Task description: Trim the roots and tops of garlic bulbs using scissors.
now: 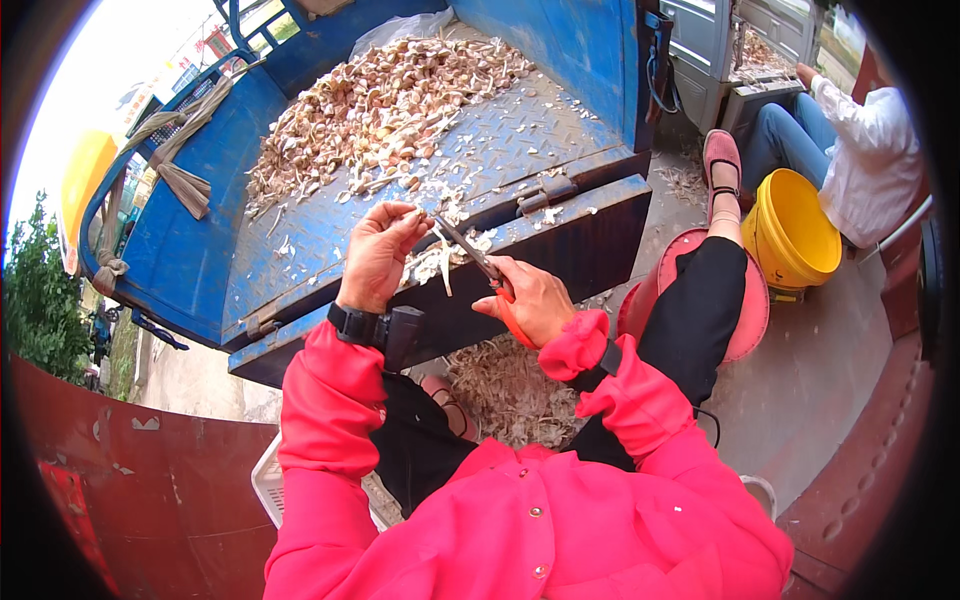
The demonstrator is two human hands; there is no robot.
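Note:
My left hand (384, 251) pinches a small piece of garlic (420, 214) between thumb and fingertips; most of it is hidden by the fingers. A pale strip of peel (444, 262) hangs just below it. In my right hand (536, 300) is a pair of scissors (469, 246) with orange-red handles, its blades pointing up and left, the tips close to the garlic piece. Both hands are above the near edge of a blue metal cart bed (525, 142). A large heap of garlic cloves (390, 105) lies farther back on the bed.
Papery peel scraps (431, 262) litter the cart's hinged tailgate (585, 210). Trimmed stalks and skins (517, 390) cover the ground between my feet. To the right stand a pink bucket (750, 322) and a yellow bucket (795, 225). Another person (862, 150) sits by a second cart (697, 60).

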